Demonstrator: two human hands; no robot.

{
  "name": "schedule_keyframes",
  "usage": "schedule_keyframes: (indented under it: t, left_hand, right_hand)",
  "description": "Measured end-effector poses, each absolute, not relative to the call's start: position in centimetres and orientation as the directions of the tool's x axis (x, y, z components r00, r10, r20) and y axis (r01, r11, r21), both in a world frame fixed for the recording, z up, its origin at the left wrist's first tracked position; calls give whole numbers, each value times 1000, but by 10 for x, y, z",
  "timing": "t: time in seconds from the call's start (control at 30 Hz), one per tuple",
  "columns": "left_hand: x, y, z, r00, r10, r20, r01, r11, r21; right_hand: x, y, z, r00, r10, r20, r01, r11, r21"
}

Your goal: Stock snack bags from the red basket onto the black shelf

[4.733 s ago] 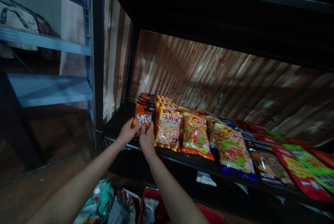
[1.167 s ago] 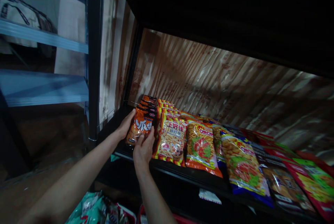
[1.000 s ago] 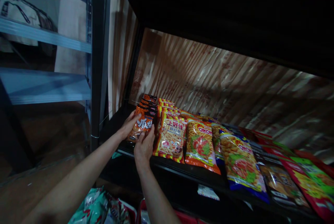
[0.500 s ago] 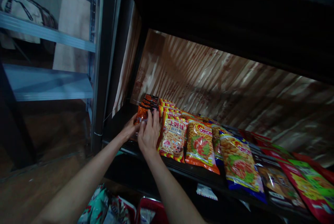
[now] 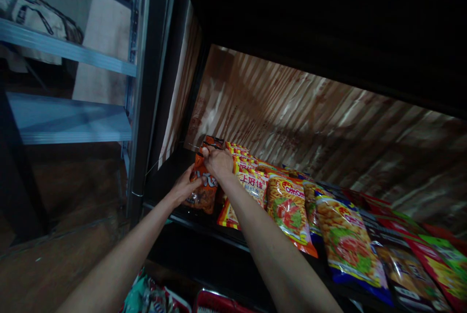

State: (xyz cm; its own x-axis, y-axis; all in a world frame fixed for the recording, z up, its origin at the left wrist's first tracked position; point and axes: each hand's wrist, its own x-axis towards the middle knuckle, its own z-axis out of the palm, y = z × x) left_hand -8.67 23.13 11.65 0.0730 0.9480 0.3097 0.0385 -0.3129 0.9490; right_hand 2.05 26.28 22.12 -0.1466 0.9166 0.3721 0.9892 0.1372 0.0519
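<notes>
At the left end of the dark shelf stands an orange and brown snack bag [image 5: 205, 198], with more orange bags behind it. My left hand [image 5: 185, 187] grips its left side, thumb across the front. My right hand [image 5: 219, 163] is closed at the top of the orange bags, its fingertips partly hidden behind the hand. Right beside them, partly covered by my right forearm, is a row of yellow and red prawn snack bags [image 5: 251, 185].
Further right on the shelf [image 5: 233, 242] stand an orange noodle-snack bag [image 5: 288, 211], a blue-edged bag [image 5: 352, 240] and several others. A black post [image 5: 146, 108] and blue metal rack [image 5: 73, 118] border the left. Below are a red basket [image 5: 219, 301] and green packets [image 5: 140, 296].
My right hand has moved from the front of the orange bag up to its top, uncovering its front. The left hand stays at its side. The view has shifted slightly.
</notes>
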Motion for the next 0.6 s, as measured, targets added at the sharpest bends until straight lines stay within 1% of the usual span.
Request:
schedule_keyframes:
  t: [0.1, 0.2, 0.33, 0.53, 0.6]
  left_hand:
    - [-85, 230, 117, 48, 957, 286, 16, -287, 958]
    - [-85, 228, 118, 29, 965, 261, 20, -262, 965]
    - [-87, 230, 117, 56, 965, 255, 54, -258, 965]
    - [-89, 233, 114, 86, 963, 256, 84, -263, 961]
    - [-89, 231, 115, 93, 959, 266, 76, -273, 959]
  right_hand:
    - [30, 288, 233, -102, 943, 316, 995, 101, 18]
    - [44, 323, 243, -148, 959, 243, 989, 143, 39]
    - [57, 363, 246, -228, 959, 169, 973, 222, 58]
    - [63, 393, 232, -285, 956, 67, 958, 281, 64]
    - [64, 398, 228, -287, 957, 53, 957, 283, 65]
